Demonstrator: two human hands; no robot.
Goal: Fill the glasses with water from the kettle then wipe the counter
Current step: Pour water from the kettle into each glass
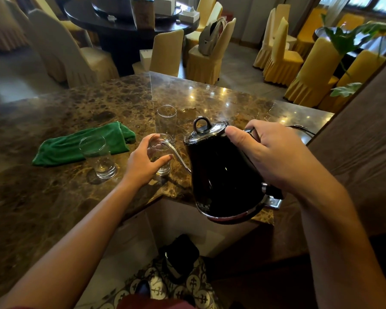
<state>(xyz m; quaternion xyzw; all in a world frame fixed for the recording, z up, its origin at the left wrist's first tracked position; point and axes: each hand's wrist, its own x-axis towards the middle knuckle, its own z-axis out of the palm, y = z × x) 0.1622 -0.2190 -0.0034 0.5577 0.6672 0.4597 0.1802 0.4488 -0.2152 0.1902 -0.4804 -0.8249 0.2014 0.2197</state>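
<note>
1. A right hand (pixel 267 152) grips a tilted black kettle (pixel 223 175), its spout over a glass (pixel 162 155) clasped by the left hand (pixel 143 166).
2. No readable writing shows.
3. A green cloth (pixel 80 143) lies on the marble counter (pixel 54 197), behind another glass (pixel 98 157).

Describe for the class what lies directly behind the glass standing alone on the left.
Behind that glass lies a crumpled green cloth on the marble counter. The glass hides part of the cloth's near edge; whatever is under the cloth cannot be seen.

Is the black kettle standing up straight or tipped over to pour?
Tipped. The right hand holds the kettle off the counter, leaning left, its thin spout reaching the rim of the glass that the left hand steadies.
</note>
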